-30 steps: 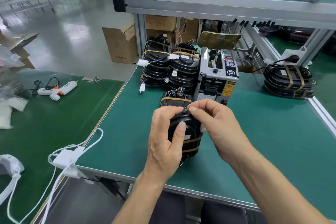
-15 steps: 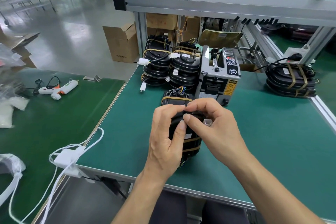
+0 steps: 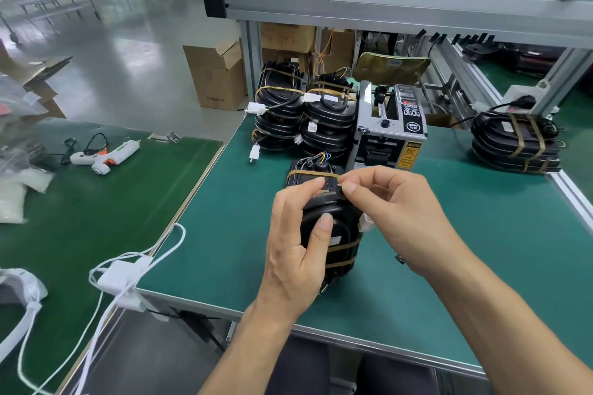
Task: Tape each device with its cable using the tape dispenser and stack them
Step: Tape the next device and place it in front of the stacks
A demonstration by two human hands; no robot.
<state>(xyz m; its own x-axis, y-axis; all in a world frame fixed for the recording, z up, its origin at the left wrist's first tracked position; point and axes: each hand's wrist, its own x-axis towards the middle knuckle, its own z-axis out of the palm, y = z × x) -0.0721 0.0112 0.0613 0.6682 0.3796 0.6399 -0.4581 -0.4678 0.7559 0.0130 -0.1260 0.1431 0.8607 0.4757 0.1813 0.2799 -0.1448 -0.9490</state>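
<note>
Hands work together over a black device (image 3: 333, 228) that rests near the front edge of the green bench (image 3: 481, 250). My left hand (image 3: 298, 253) curls round the device's left side, thumb pressed on its upper face and fingertips at its far end. My right hand (image 3: 394, 215) pinches a strip of brown tape (image 3: 313, 174) between thumb and forefinger at the device's far end; the strip runs leftward across another black device (image 3: 306, 176) lying just behind. Two brown tape bands already cross the near end of the held device. A white connector (image 3: 365, 223) shows at its right side, under my right palm.

I see the tape dispenser (image 3: 390, 128) standing just behind the hands, its grey front facing me. To its left, two stacks of taped devices (image 3: 305, 119) stand side by side, touching the dispenser, with white plugs hanging from their cables. A further taped stack (image 3: 516, 144) sits well apart at the bench's right edge.

On the neighbouring bench to the left lies a white glue gun (image 3: 106, 155). A white cable (image 3: 128, 272) trails over the gap between the benches.
</note>
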